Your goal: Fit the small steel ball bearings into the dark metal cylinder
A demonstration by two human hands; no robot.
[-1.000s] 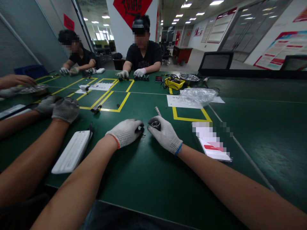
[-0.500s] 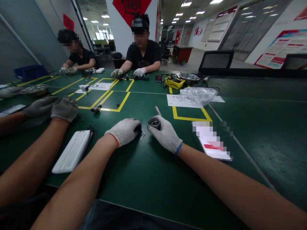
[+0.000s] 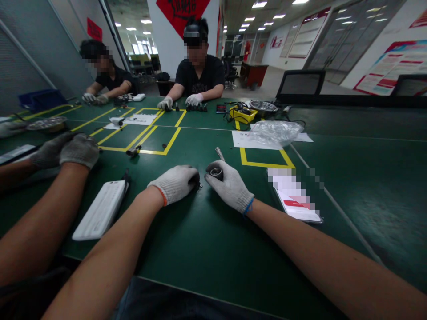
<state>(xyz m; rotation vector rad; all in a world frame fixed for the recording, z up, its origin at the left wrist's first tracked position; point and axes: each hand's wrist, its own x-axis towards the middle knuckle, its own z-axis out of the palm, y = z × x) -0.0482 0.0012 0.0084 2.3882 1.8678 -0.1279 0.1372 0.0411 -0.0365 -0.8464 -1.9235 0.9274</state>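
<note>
The right hand (image 3: 231,184), in a white knitted glove with a blue-edged cuff, is closed around a dark cylindrical part with a bright metal rim (image 3: 216,173), its round opening facing up, just above or on the green tabletop (image 3: 213,249). Across a narrow gap, the left hand (image 3: 175,183), in a white knitted glove with an orange-edged cuff, has its fingers curled low over the tabletop, beside a few tiny silver metal pieces (image 3: 200,185); whether it pinches any of them cannot be told. A slender silver metal rod (image 3: 219,154) lies just beyond the right hand, its near end close to the glove. Farther left rests a silver-and-dark cylindrical metal fitting (image 3: 134,152) by the yellow tape outline (image 3: 153,152). A white oblong slab-shaped device (image 3: 100,211) lies beside the left forearm, and a flat phone with a white-and-red screen (image 3: 296,204) lies to the right. Beyond them, a crumpled clear plastic bag (image 3: 280,132) partly covers a white paper sheet (image 3: 245,140), near a bright yellow tray (image 3: 243,115) with black cables.
</note>
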